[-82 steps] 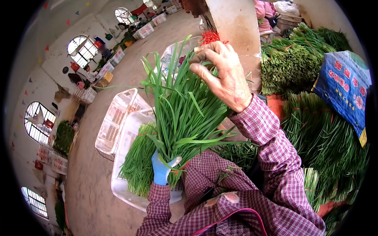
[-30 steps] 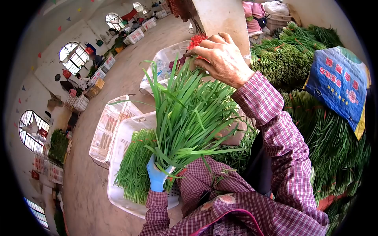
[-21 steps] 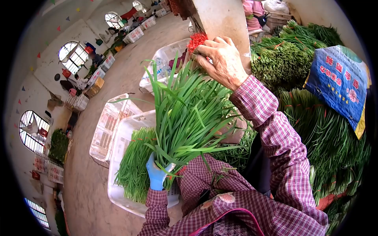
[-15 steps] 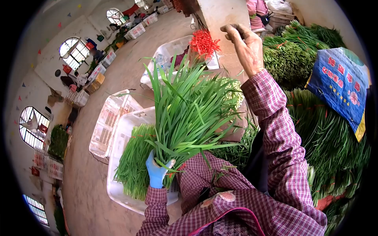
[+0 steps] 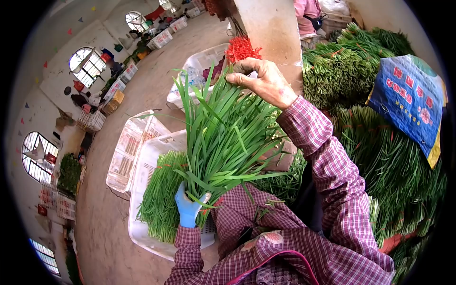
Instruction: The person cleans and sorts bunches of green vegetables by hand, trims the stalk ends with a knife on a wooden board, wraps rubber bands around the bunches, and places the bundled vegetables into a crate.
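Observation:
My left hand (image 5: 190, 205), in a light blue glove, is closed around the lower part of a bunch of garlic chives (image 5: 228, 137). The long flat green leaves fan upward and to the right over my lap. A bit of red tie shows beside the thumb. My bare right hand (image 5: 266, 81) is at the top of the bunch, its thumb and fingers pinched together at the leaf tips. Just behind it is a tuft of red ties (image 5: 241, 49). To the left, a tied bundle of chives (image 5: 164, 194) lies in a white plastic crate (image 5: 137, 232).
An emptier crate (image 5: 127, 152) stands beyond the first, and another white crate (image 5: 178, 99) holds plastic bags. Large piles of chives (image 5: 384, 166) rise on my right, partly under a blue printed sack (image 5: 408, 95). A person in pink (image 5: 306, 16) is at the back.
My right hand has come down and left from its raised position beside the pillar to the leaf tips. My left hand and the bunch have stayed nearly still.

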`<state>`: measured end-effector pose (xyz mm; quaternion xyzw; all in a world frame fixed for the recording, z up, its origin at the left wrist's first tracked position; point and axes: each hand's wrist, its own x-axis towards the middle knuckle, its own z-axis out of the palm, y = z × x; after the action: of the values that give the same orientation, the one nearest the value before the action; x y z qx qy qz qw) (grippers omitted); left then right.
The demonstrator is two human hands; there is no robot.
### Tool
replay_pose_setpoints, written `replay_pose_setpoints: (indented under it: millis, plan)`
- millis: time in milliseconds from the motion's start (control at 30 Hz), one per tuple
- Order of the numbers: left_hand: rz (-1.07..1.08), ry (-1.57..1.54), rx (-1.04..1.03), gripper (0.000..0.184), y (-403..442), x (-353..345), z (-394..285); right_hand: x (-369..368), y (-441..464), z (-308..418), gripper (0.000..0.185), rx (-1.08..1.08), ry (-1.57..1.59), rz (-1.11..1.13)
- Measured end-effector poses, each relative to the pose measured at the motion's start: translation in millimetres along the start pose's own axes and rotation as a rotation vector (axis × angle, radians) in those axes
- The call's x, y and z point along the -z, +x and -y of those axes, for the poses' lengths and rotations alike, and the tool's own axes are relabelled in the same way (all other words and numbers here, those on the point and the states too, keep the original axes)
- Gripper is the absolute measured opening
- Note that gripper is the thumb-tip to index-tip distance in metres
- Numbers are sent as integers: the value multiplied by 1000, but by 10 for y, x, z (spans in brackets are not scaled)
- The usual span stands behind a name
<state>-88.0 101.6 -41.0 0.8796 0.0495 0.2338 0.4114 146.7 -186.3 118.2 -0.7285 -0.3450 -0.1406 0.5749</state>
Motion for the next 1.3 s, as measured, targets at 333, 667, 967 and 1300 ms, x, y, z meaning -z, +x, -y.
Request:
replay_pose_setpoints:
  millis: [333,667,967,1300]
  plan:
    - [-57,-122,52,69,83,-11,7,453,-201,-123,48,-238,477,-583]
    - [-212,102,-57,63,689,-119,-610,-1281,-1967,-271,110,-427,493,282]
    - [292,315,-304,93,330,107,-1274,-1546,-1693,-160,60,-567,1178,-77]
    - [520,-504,376,100,387,406,-656,-2024,-2025,109,53,-507,1265,41]
